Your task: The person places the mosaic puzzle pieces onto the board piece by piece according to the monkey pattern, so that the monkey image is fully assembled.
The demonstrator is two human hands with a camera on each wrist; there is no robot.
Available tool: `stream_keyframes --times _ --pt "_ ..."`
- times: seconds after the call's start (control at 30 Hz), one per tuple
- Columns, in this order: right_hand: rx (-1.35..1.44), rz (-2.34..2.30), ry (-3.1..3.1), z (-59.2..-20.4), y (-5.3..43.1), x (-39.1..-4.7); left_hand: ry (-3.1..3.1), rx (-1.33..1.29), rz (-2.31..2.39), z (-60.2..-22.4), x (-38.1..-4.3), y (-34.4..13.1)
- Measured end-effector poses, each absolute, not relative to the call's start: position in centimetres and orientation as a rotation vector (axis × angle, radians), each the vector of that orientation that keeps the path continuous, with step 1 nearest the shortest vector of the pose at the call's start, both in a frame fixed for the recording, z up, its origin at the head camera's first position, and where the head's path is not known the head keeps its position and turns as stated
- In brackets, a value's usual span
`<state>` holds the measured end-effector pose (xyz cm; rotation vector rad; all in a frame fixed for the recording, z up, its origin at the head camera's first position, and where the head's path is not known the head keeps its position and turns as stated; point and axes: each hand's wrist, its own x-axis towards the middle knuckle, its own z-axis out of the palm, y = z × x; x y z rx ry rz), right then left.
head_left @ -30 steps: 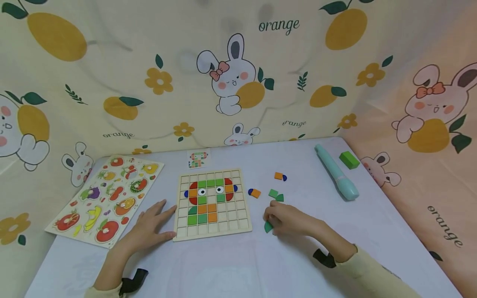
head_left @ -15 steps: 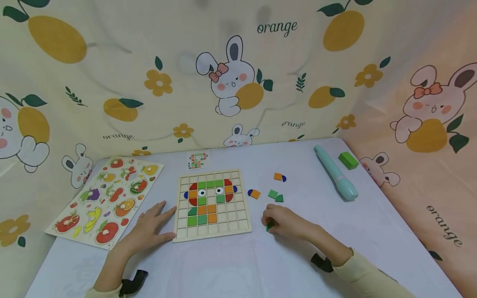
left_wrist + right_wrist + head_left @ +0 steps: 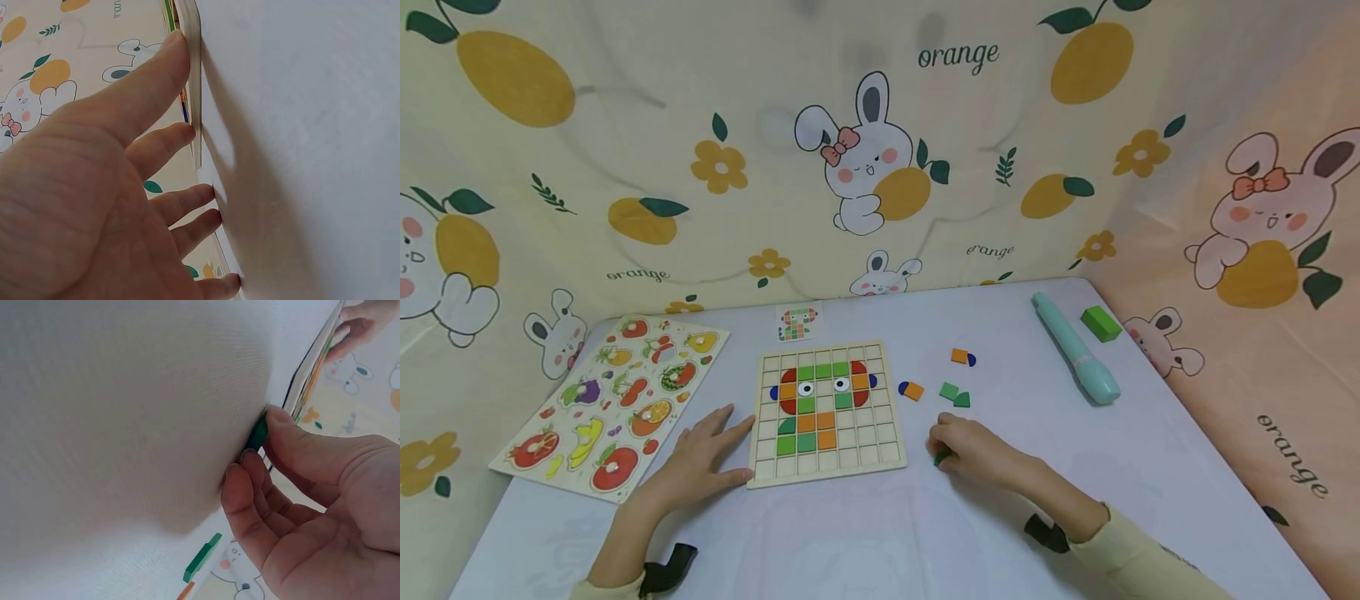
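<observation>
A wooden grid board (image 3: 867, 433) lies mid-table, with red, orange, green and blue tiles and two eye tiles set in its cells. My left hand (image 3: 698, 457) rests at the board's left edge, fingers spread; in the left wrist view its thumb and index fingertips (image 3: 182, 132) touch the rim. To the right of the board, my right hand (image 3: 976, 446) pinches a dark green tile (image 3: 257, 433) between thumb and fingers, low at the tabletop. Its shape is mostly hidden by the fingers. Just beyond that hand lie a green square tile (image 3: 949, 390) and a green curved-edge tile (image 3: 962, 400).
Two orange tiles (image 3: 913, 391) (image 3: 959, 356), each beside a blue half-round, lie right of the board. A small pattern card (image 3: 799, 322) sits behind it. A fruit puzzle board (image 3: 647, 379) is at left; a teal pen-like device (image 3: 1078, 354) and green block (image 3: 1102, 323) stand far right.
The right hand's fingers have closed on the dark green tile, which lay more exposed beneath them a second ago. The hand has shifted slightly left. The left hand stays put.
</observation>
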<state>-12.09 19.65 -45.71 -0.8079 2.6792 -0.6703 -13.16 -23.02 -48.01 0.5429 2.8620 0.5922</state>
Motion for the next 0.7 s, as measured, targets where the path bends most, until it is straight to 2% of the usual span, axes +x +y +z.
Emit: stream_keyframes --times 0.4,0.7 --pt "-0.714 -0.712 2.657 -46.1 19.4 -12.4 2.86 0.545 0.608 -48.2 -13.2 -23.2" --pt "-0.638 -1.015 2.56 -46.6 20.4 -13.1 2.855 0.55 0.615 -48.0 -13.2 -23.1"
